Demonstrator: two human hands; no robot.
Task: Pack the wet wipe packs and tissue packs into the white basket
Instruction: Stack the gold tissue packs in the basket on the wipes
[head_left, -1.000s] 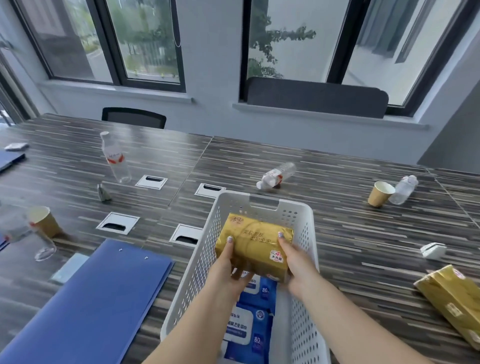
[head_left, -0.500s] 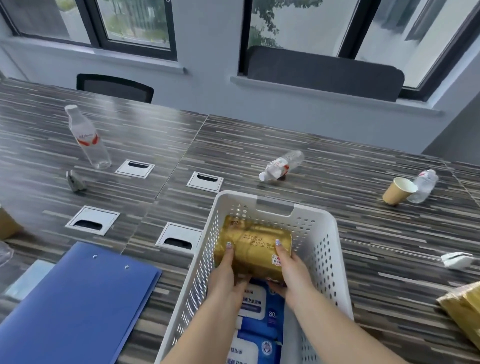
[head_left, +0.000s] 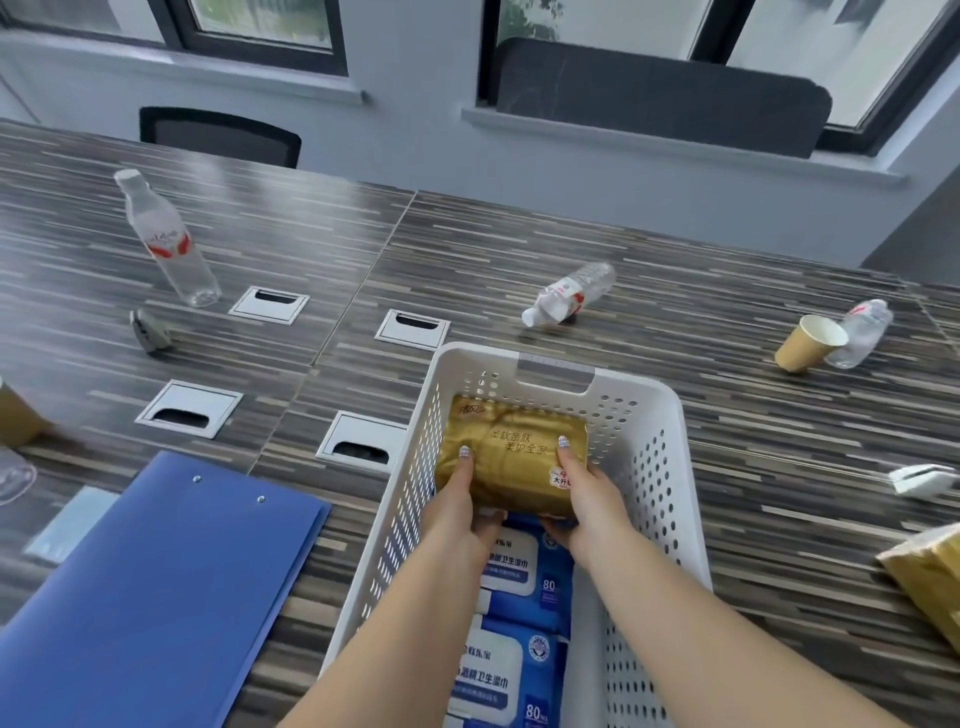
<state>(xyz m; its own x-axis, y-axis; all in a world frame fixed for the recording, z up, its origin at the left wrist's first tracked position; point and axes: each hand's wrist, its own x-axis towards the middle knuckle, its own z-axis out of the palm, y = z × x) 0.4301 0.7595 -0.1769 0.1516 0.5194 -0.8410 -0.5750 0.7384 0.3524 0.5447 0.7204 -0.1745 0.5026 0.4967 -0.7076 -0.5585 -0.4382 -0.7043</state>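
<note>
A gold tissue pack (head_left: 511, 452) lies low inside the far end of the white perforated basket (head_left: 660, 467). My left hand (head_left: 457, 512) grips its left side and my right hand (head_left: 587, 499) grips its right side. Under and nearer than it, blue wet wipe packs (head_left: 514, 670) lie flat on the basket floor, partly hidden by my forearms. Another gold tissue pack (head_left: 930, 577) rests on the table at the right edge, outside the basket.
A blue folder (head_left: 150, 597) lies left of the basket. An upright water bottle (head_left: 166, 239) stands far left; a fallen bottle (head_left: 569, 293) lies behind the basket. A tipped paper cup (head_left: 808, 343) and bottle (head_left: 860, 332) sit far right. Metal cable hatches (head_left: 361, 441) dot the table.
Both hands have lowered the gold tissue pack from above the rim down into the far end of the basket. The camera has tilted downward.
</note>
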